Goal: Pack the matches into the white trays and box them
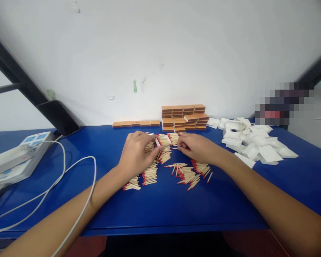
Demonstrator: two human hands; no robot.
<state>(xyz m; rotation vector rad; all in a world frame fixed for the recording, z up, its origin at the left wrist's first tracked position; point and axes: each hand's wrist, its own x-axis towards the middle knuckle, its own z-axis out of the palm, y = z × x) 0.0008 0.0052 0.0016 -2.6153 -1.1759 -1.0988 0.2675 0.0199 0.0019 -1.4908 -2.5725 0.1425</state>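
A blue table (163, 214) stretched beneath the person's forearms. On its right lay a heap of white trays (253, 141); against the wall stood stacked matchboxes (173, 122). The left hand (136, 151) gripped a single tray (164, 140) between thumb and fingers. Just right of it, the right hand (196, 147) had curled fingers; whether they pinched anything was unclear. Red-tipped matches (186, 174) lay around both.

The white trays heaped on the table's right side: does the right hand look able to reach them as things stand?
Probably yes: the right hand is near the white trays, and nothing seems to block the stretch of blue table between them.
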